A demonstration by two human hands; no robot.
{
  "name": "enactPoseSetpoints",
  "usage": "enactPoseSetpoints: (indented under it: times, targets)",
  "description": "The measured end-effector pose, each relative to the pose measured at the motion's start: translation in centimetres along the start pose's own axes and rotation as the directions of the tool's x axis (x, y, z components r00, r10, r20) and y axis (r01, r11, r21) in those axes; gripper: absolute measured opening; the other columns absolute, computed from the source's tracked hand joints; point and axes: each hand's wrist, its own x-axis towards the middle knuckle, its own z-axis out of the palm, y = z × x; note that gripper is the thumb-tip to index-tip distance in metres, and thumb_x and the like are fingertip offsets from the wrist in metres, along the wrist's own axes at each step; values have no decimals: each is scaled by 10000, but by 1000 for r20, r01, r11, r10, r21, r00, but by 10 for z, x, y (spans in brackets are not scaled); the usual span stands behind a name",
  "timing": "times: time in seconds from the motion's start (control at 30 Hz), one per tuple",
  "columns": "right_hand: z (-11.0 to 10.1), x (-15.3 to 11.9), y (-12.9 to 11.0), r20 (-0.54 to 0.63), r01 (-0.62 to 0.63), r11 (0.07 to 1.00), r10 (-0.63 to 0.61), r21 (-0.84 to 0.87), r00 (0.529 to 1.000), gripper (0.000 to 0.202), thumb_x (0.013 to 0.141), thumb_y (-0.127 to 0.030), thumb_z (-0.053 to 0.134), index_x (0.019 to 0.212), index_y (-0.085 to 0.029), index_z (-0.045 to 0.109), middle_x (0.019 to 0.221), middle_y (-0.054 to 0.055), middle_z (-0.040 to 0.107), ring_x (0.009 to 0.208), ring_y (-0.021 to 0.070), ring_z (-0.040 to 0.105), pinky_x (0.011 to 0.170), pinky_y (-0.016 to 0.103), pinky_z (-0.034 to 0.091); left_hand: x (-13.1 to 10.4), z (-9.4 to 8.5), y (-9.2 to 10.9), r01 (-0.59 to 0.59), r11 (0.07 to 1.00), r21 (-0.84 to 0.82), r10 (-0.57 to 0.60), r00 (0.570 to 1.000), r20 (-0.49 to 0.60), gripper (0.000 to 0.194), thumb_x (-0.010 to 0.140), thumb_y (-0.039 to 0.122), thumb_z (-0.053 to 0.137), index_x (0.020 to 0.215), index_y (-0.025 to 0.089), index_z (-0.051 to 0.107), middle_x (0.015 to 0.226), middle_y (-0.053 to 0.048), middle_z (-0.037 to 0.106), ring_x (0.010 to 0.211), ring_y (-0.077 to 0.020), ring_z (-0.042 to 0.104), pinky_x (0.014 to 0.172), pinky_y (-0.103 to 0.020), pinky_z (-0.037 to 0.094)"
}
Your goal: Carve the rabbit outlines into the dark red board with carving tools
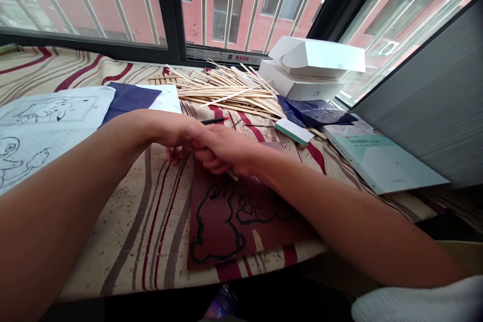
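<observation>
A dark red board (219, 221) with thick black outlines drawn on it lies on the striped cloth in front of me, and a small pale patch shows near its lower edge. Over the board's far part my right hand (222, 150) is closed in a fist. The end of a slim tool (234, 176) pokes out below its fingers; the rest is hidden. My left hand (177, 133) meets the right at the board's far left corner. Its fingertips are curled under, and what they grip, if anything, is hidden. A black pen with a red tip (215, 121) lies just beyond.
Paper drawings (53, 110) and dark blue sheets (130, 98) lie left. Behind is a heap of thin wooden sticks (230, 88). White boxes (309, 70), a white-and-green block (293, 131) and a pale book (385, 156) are to the right. The window frame (166, 10) bounds the back.
</observation>
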Motion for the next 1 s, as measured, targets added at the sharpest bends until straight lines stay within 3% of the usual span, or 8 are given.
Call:
enactPoseSetpoints:
  times: [0.07, 0.13, 0.2, 0.5, 0.6, 0.67, 0.83, 1.0]
  targets:
    - [-8, -14, -10, -30, 123, 991, -122, 58, 992, 502, 1100, -421, 467, 659, -213, 350, 459, -119, 254, 370, 33, 152, 346, 146, 146, 0, -2, 0, 91, 992, -93, -77, 987, 142, 208, 866, 369, 511, 944, 187, 572, 605, 3, 595, 546, -169, 641, 554, -266, 532]
    - [-19, -27, -23, -143, 391, 910, -372, 140, 917, 541, 1069, -491, 521, 660, -226, 287, 503, -120, 183, 395, 38, 102, 348, 158, 124, 0, -4, -2, 115, 988, -104, -98, 984, 151, 255, 859, 465, 574, 941, 227, 533, 582, 15, 574, 566, -197, 671, 542, -265, 527]
    - [-29, -35, -32, -182, 519, 843, -493, 142, 851, 563, 1051, -549, 529, 662, -222, 288, 525, -113, 162, 408, 42, 81, 354, 162, 105, 1, -5, -4, 99, 991, -93, -84, 985, 150, 299, 849, 513, 601, 952, 247, 512, 578, 18, 578, 555, -204, 671, 531, -263, 511]
    - [-27, -25, -16, -96, 536, 836, -527, 119, 844, 576, 1002, -585, 606, 641, -211, 357, 474, -124, 233, 405, 31, 100, 357, 161, 123, -4, -3, -2, 26, 998, 63, -33, 994, 105, 326, 931, 532, 492, 1044, 233, 555, 622, -1, 619, 546, -186, 644, 545, -262, 474]
    - [-16, -17, -5, -68, 538, 828, -534, 159, 843, 578, 989, -584, 627, 631, -217, 359, 476, -120, 249, 400, 34, 120, 355, 180, 127, 6, 5, -3, -88, 974, 207, 96, 995, -33, 420, 957, 531, 404, 1066, 203, 644, 796, -66, 721, 703, -191, 678, 661, -271, 500]
    - [-11, -12, 1, -68, 533, 827, -530, 178, 845, 578, 978, -579, 649, 636, -222, 350, 493, -115, 248, 406, 37, 127, 369, 194, 115, 16, 12, -4, -153, 930, 335, 227, 954, -194, 438, 956, 472, 373, 1017, 190, 702, 1015, -110, 764, 894, -216, 691, 785, -295, 508]
    - [-9, -3, 6, -133, 537, 831, -521, 147, 843, 617, 1017, -654, 515, 651, -231, 254, 522, -100, 181, 424, 57, 103, 407, 225, 104, 33, 27, 0, 4, 849, 528, 226, 901, -371, 466, 948, 446, 345, 980, 183, 729, 1068, -134, 752, 929, -262, 668, 760, -339, 471]
    - [-7, -4, 3, -105, 527, 832, -517, 176, 850, 591, 1082, -582, 418, 642, -223, 256, 513, -89, 173, 430, 65, 100, 413, 226, 107, 32, 31, 4, 20, 909, 416, 160, 905, -393, 370, 937, 358, 403, 950, 155, 712, 1042, -112, 731, 938, -240, 656, 753, -316, 476]
